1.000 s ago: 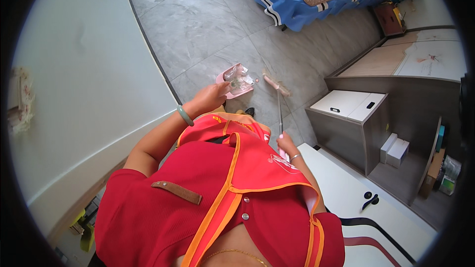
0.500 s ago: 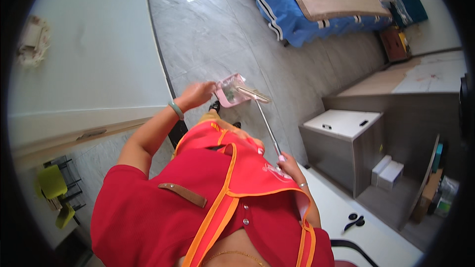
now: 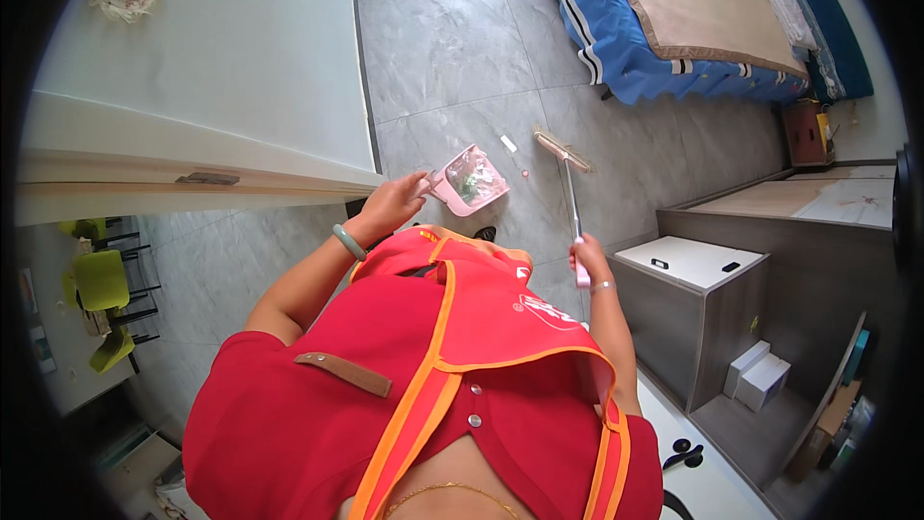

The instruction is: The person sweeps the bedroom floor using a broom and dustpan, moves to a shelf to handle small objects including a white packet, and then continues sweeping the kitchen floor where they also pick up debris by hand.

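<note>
Closest in, a red top with an orange-edged red apron [image 3: 481, 347], seen from above. Left hand [image 3: 395, 204], with a pale green bangle [image 3: 349, 242] on its wrist, out in front and to the left, fingers [image 3: 420, 183] curled tight around the handle of a small pink plastic dustpan [image 3: 469, 180]. Dustpan held up off the floor and tipped back, with a little heap of green and pale scraps sitting inside it. Right hand [image 3: 589, 257] a bit lower and to the right, fingers closed around the pink grip of a long thin broom [image 3: 568, 183] with a silver stick and a flat pale brush head. Brush head down on the grey shiny tiled floor [image 3: 452, 48], just beside the dustpan on its right. Between the pan and the brush, still on the floor, a small white scrap [image 3: 508, 143] and a tiny pink bit [image 3: 525, 173]. So, by the look of it, some sweeping already done, with dirt in the pan, and a few bits left to gather, and the pan not emptied yet. To the right, a grey cupboard with a white top [image 3: 688, 262], and white boxes [image 3: 760, 376] on a low shelf. Farther off, at the top right, a bed with a blue cover and a tan blanket [image 3: 674, 10]. Off to the far left, green chairs [image 3: 101, 279] behind a pale wall.
</note>
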A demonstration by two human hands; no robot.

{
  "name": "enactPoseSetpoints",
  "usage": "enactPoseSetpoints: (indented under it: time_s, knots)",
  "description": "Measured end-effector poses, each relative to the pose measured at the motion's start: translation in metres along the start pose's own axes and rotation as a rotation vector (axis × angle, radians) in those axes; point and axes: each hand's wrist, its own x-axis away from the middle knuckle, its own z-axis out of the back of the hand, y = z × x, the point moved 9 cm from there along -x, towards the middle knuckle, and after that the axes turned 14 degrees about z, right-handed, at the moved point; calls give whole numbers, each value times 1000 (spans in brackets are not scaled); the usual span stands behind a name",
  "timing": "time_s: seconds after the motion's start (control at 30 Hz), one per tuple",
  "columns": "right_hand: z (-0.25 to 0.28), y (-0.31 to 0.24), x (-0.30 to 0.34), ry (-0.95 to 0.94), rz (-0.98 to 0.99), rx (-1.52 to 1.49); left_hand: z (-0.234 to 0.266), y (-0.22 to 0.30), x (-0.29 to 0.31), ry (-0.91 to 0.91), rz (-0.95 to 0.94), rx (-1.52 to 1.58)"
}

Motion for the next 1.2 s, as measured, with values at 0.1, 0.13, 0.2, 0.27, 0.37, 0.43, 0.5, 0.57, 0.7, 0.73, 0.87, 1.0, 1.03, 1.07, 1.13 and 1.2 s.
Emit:
enactPoseSetpoints:
  time_s: [0.1, 0.13, 0.2, 0.27, 0.37, 0.43, 0.5, 0.57, 0.7, 0.73, 0.87, 1.0, 1.03, 1.07, 1.13, 1.2]
  knots:
    - [-27, 7, -14, -3, -50, 103, 4, -9, 7, 6, 16, -19]
    - [-37, 19, -14, -24, -71, 167, 1, -17, 7, -6, 8, -37]
    - [-53, 50, -3, -46, -50, 301, -2, -22, 9, -25, -33, -54]
    - [-65, 58, 21, -99, -38, 502, 5, -26, 12, -26, -17, -65]
    - [-68, 55, 61, -171, 31, 674, 12, -40, 14, -31, -14, -87]
    - [-65, 47, 81, -218, 117, 786, 20, -43, 15, -37, -29, -57]
    - [-62, 61, 106, -212, -114, 313, 25, -49, 16, -50, -24, -53]
    - [-69, 57, 130, -229, -154, 223, 25, -55, 17, -85, -18, -79]
    - [-76, 29, 166, -131, -239, 132, 24, -69, 21, -115, 23, -80]
    - [-74, 34, 167, -104, -245, 109, 22, -73, 19, -88, -29, -55]
    - [-59, 57, 145, 0, -197, -155, 27, -81, 23, -72, -39, -91]
    - [-63, 41, 110, 38, -188, -55, 32, -85, 30, -66, -33, -113]
    - [-68, 41, 101, 32, -188, -54, 31, -85, 33, -72, -38, -113]
    - [-70, 41, 91, 73, -180, 17, 30, -85, 36, -78, -44, -113]
    - [-71, 68, 71, 103, -130, 258, 30, -79, 37, -89, -48, -130]
    - [-94, 84, 72, 54, -86, 422, 31, -84, 38, -93, -44, -148]
